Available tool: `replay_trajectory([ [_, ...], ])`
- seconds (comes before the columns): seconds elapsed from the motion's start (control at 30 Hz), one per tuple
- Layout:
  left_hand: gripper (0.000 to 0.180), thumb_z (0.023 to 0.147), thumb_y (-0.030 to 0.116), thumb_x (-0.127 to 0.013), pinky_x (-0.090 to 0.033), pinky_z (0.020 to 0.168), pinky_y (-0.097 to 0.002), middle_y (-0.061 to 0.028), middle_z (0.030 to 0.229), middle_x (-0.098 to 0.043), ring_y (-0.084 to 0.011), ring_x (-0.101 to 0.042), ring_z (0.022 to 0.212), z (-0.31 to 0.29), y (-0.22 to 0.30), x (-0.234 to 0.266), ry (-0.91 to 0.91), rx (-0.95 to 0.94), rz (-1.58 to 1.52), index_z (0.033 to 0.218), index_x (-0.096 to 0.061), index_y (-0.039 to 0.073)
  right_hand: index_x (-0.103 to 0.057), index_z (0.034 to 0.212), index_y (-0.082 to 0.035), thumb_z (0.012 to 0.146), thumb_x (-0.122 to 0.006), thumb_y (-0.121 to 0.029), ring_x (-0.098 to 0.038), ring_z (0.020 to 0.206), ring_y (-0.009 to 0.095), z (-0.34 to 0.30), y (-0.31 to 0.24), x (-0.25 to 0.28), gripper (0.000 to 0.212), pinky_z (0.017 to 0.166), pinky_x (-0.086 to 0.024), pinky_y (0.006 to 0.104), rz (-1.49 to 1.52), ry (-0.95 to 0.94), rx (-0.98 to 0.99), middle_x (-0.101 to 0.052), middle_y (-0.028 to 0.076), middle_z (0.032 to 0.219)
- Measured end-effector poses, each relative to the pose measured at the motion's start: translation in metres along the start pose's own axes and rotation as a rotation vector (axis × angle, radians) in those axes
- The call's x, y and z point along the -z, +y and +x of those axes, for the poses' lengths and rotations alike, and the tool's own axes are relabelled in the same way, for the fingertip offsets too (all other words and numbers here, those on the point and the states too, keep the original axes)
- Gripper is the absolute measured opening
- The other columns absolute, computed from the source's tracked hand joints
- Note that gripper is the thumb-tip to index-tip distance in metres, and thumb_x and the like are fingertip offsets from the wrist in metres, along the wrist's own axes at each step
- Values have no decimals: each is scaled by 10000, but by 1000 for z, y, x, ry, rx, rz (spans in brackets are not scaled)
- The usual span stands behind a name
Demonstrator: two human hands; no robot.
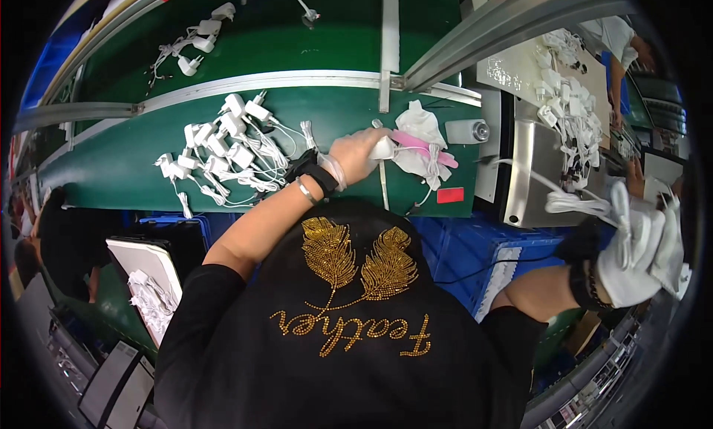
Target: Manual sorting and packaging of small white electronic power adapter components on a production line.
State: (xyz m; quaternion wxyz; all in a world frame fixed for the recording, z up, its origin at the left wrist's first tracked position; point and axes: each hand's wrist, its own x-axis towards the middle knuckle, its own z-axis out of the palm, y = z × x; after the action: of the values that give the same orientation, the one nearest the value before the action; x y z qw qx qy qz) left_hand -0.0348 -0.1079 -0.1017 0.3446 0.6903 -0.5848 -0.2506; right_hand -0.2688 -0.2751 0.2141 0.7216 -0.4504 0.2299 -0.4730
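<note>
My bare left hand [355, 156] is over the green bench, its fingers closed on a white charger adapter [383, 148]. From that adapter a white cable runs right to a tied bundle [432, 162], lying over a pink strip [425, 148] and a crumpled white cloth [417, 123]. Out at the far right, my right hand [637, 252] wears a white glove and grips a coiled white charger cable [578, 205]; the cable's loose end is smeared by motion. Left of my left hand lies a pile of white chargers [217, 143] with tied cables.
A silver can [467, 131] and a red card [450, 195] are at the bench's right end. Beyond them stands a metal box [529, 178], beside more piled chargers [568, 102]. Metal rails [260, 80] cross the bench. Blue crates [453, 243] sit below.
</note>
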Motion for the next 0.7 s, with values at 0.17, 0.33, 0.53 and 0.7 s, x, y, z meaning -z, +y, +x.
replay_trajectory([
  [0.17,492,780,159,-708,-515,828,-417,-116,1115,-636,-355,-620,1001,-3,3,4,28,77,-2,1233,-514,170,-549,1211,-32,1002,-415,-241,-430,432,124,41,-35,65,324,556,-527,332,-791,599,422,-573,12,725],
  [0.33,565,784,154,-721,-516,829,-395,-137,1100,-631,-359,-622,1003,-5,11,14,52,170,-28,1291,-471,176,-616,1167,-89,896,-618,-438,-541,640,121,140,-42,325,442,542,-453,267,-1032,714,-188,-623,53,780],
  [0.53,612,808,134,-730,-521,786,-332,-132,1095,-624,-258,-653,925,-32,5,46,159,330,-235,1335,-421,120,-538,1296,-3,896,-627,-387,-617,910,233,157,-18,441,562,781,-486,333,-1354,831,-199,-649,129,1073],
  [0.7,691,821,89,-714,-513,741,-293,-116,1132,-599,-178,-631,878,-62,8,69,288,620,-628,1400,-338,65,-473,1348,24,891,-649,-287,-567,1091,227,139,42,325,580,934,-438,332,-1384,612,339,-557,155,1308],
])
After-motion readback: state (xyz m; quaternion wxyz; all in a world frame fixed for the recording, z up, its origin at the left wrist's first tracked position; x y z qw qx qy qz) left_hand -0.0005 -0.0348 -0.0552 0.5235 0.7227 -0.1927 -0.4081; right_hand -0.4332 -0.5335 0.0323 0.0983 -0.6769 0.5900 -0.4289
